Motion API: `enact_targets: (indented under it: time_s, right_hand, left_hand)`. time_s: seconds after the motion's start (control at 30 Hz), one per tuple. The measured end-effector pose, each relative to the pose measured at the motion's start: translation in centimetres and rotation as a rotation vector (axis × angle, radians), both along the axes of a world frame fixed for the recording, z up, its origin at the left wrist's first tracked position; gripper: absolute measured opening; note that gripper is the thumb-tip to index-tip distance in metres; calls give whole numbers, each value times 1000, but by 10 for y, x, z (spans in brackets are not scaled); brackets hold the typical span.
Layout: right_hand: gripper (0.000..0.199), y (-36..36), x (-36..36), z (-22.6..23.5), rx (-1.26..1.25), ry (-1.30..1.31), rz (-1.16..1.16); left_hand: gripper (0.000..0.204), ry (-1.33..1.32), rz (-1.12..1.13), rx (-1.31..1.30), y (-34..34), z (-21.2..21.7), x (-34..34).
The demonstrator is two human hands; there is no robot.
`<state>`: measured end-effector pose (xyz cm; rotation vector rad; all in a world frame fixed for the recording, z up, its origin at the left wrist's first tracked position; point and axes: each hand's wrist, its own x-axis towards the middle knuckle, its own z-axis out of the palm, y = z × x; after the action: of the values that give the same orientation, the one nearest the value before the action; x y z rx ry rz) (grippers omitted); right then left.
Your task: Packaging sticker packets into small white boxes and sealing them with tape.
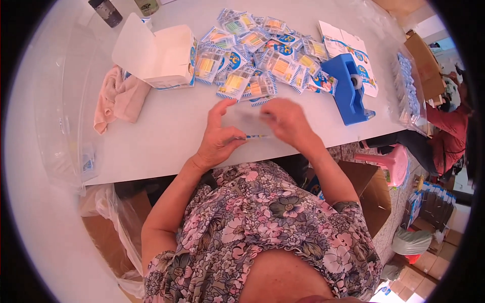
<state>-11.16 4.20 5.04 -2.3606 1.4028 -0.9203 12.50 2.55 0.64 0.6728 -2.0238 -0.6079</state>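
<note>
Your left hand and right hand together pinch a clear sachet just above the white table, near its front edge. Beyond it lies the packet pile; rightward, the blue tape dispenser.

small packing workplace, hand assembly. long white worktable heaped with identical blue-and-white sachets; open white carton and blue tape dispenser on it. clear bag of more packets at the table end. cardboard boxes underneath, pink plastic stool, second seated worker nearby.
</note>
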Motion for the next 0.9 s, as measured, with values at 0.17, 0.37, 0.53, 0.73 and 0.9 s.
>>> enact_targets:
  time_s: [0.17, 0.37, 0.53, 0.73, 0.9]
  right_hand:
    - [26, -31, -2, -1, 237, 9, 56]
    - [24, -41, -9, 1, -213, 396, -61]
    - [16, -9, 4, 1, 75, 209, 112]
    - [22, -54, 6, -6, 657, -225, 76]
    - [41, -87, 8, -8, -250, 499, 48]
  left_hand:
    - [25, 53, -94, 498, 14, -7, 8]
    - [31, -36, 23, 232, 13, -2, 9]
    - [36, -43, 193, -132, 11, -10, 8]
    - [34, 76, 1, 202, 15, -25, 11]
    - [32, 100, 92, 436, 17, -12, 9]
